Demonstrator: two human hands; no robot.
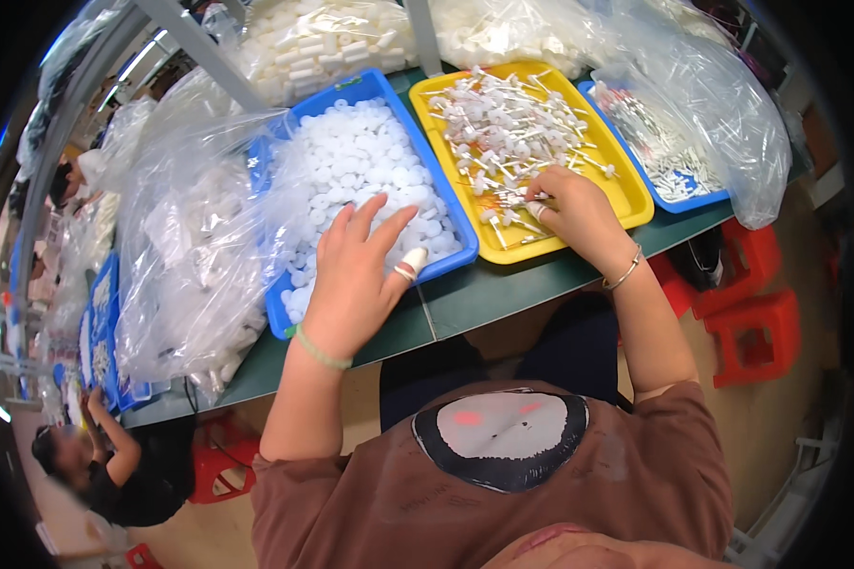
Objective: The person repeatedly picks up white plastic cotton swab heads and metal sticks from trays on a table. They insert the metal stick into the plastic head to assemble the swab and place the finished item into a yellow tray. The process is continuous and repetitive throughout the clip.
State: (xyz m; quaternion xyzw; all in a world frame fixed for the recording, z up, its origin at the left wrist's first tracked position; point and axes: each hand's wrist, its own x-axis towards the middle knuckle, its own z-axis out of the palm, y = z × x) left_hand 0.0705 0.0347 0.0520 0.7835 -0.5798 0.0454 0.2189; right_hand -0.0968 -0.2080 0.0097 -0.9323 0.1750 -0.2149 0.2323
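Observation:
My left hand (pixel 356 270) hovers over the near part of a blue tray (pixel 457 258) heaped with small white plastic discs (pixel 375 156). Its fingers are spread and nothing shows in them; white tape wraps the thumb. To the right, my right hand (pixel 574 211) is at the near side of a yellow tray (pixel 631 194). Thumb and fingertips are pinched together there, among white-headed parts with thin stems (pixel 512 123). What they hold, if anything, is hidden by the fingers. The thumb of this hand also has white tape on it.
Another blue tray (pixel 693 202) at right holds small white rods. Clear plastic bags flank the trays, and a bag of white cylinders (pixel 327 47) lies behind. Grey posts rise from the green table (pixel 479 302). Red stools (pixel 754 341) stand at right; another person (pixel 128 465) sits at left.

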